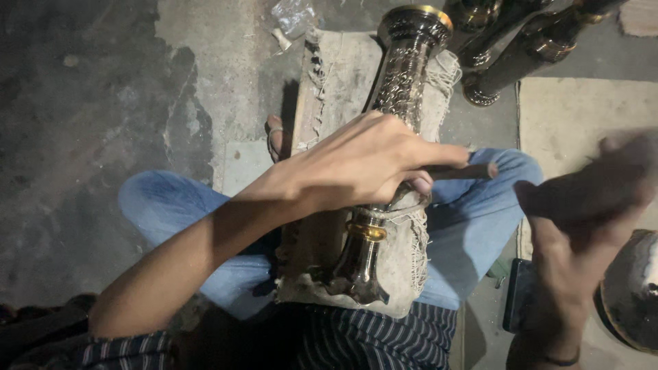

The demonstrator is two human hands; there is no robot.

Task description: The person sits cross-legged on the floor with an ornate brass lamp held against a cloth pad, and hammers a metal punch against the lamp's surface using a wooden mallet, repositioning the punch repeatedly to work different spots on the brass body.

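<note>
A tall dark metal vase [401, 75] with gold bands and an engraved pattern lies lengthwise on a cloth-covered wooden board [336, 82] across my lap. My left hand [363, 164] rests over the vase's middle and pinches a thin metal rod-like tool [466, 171] against it, the tool pointing right. My right hand [582, 205] is blurred at the right, raised beside my knee and gripping a dark handle-like object, its head not clear.
Several similar dark metal vases [521, 48] lie at the top right on the concrete floor. A round dark metal piece [634, 291] sits at the right edge. A dark phone-like slab [519, 305] lies by my right knee. My jeans-clad legs are crossed.
</note>
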